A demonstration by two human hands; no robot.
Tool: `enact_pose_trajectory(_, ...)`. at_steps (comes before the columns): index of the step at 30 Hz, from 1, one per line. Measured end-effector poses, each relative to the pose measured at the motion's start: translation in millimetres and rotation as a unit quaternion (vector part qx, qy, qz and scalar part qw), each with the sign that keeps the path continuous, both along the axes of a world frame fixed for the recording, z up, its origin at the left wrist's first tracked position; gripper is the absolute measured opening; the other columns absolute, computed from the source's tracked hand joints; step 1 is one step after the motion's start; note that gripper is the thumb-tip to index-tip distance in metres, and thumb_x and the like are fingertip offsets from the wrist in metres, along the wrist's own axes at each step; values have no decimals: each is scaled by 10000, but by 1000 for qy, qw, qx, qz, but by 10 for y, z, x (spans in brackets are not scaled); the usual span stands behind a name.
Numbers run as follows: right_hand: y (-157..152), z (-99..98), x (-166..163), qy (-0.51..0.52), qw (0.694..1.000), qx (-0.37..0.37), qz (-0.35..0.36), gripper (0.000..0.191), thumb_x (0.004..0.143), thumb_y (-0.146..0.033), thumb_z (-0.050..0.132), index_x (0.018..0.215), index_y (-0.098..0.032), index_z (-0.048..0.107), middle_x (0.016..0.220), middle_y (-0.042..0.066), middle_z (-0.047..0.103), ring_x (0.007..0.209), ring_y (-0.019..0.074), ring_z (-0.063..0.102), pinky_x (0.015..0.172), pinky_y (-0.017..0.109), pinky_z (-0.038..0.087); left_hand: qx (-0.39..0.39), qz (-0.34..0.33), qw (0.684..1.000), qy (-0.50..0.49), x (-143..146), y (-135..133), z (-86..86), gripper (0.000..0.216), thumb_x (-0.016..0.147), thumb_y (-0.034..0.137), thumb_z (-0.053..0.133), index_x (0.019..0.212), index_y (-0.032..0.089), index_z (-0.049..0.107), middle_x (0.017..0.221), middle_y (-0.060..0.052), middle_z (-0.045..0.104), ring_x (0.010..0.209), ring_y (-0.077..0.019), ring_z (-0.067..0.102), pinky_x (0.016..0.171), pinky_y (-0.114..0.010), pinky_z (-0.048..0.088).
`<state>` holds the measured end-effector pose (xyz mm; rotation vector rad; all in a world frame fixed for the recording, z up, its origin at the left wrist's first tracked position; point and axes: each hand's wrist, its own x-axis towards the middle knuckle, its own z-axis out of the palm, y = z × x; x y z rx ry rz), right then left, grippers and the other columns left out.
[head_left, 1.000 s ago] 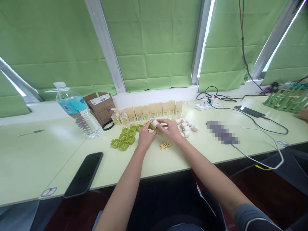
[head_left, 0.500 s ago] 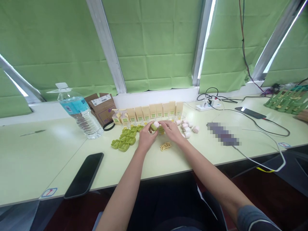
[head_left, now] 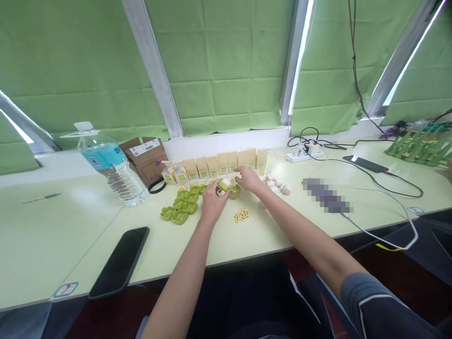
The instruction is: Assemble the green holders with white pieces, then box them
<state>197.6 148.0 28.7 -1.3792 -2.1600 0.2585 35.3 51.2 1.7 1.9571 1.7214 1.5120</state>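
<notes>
My left hand (head_left: 213, 200) is wrapped round a small green cup (head_left: 223, 186) with a white-pink piece seated in its top. Just to its right, another green cup (head_left: 235, 189) stands on the table. My right hand (head_left: 247, 179) reaches past that cup toward the row of cream boxes (head_left: 222, 164); its thumb and index finger are apart, with nothing visible between them. Left of my left hand sits a cluster of green flower-shaped cups (head_left: 180, 216). Several white-pink pieces (head_left: 286, 189) lie right of my right hand, partly hidden by it. Nearer me is a small heap of yellow bands (head_left: 242, 215).
A large water bottle (head_left: 115, 165) and an opened cardboard box (head_left: 148, 162) stand at the left. A black phone (head_left: 120, 261) lies near the front edge. On the right are a power strip (head_left: 303, 155), cables, another phone (head_left: 365, 164) and a green rack (head_left: 416, 148).
My right hand has moved away from the cup in my left hand, forward toward the boxes. My left hand keeps its grip. The view has shifted slightly.
</notes>
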Motion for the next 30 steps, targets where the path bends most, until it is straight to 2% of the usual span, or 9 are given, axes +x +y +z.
enact_pose_trajectory(2,73,35,-80,-65,998,1,-5,466,890,-204,609,1355,-173,624,1291,142,691,1241,282,615,1029,386,494,2,6,1000,5,-3,3,-3,447,802,272,722,1236,196,644,1059,-94,670,830,-192,619,826,-349,526)
enact_pose_trajectory(8,209,95,-262,-121,992,-26,-16,489,771,-265,783,1234,-147,683,1169,174,730,1208,336,612,956,382,507,-4,26,1000,9,-3,-25,26,452,831,280,699,1268,195,620,1076,-101,626,837,-195,598,846,-357,517)
enact_pose_trajectory(14,272,72,-302,-147,989,-28,-19,430,788,-256,784,1192,-142,689,1124,170,740,1179,301,628,1029,383,444,-13,32,999,-1,10,-54,55,441,838,276,694,1268,211,618,1053,-90,604,842,-196,592,869,-363,512)
enact_pose_trajectory(18,308,30,-258,-141,990,-26,-19,385,793,-243,781,1151,-125,705,1131,181,735,1206,329,604,1004,387,455,-17,31,999,1,10,-51,57,455,831,261,701,1276,207,616,1048,-87,598,839,-191,591,874,-362,511)
enact_pose_trajectory(21,327,25,-194,-119,993,-19,-14,450,810,-307,782,1211,-128,687,1193,180,713,1224,329,594,1013,392,456,-24,37,999,-1,11,-51,55,456,832,263,704,1275,209,614,1050,-81,600,847,-188,595,867,-358,511)
enact_pose_trajectory(24,309,70,-103,-83,996,-11,-7,565,828,-355,768,1330,-138,623,1265,166,684,1204,286,616,1007,365,476,-19,40,999,-10,17,-47,49,450,831,253,703,1268,202,608,1070,-84,609,893,-192,606,871,-352,510)
enact_pose_trajectory(27,222,121,-6,27,999,-2,17,603,795,-317,792,1343,-137,615,1222,148,697,1107,256,662,982,364,507,-7,36,999,-19,26,-37,40,439,829,247,703,1252,191,601,1094,-93,619,926,-196,611,880,-351,509)
enact_pose_trajectory(30,68,104,57,136,990,6,45,563,763,-274,801,1292,-150,652,1159,134,703,999,240,685,943,385,539,2,31,999,-29,31,-32,37,432,833,256,700,1244,182,590,1115,-102,628,933,-195,614,877,-351,508)
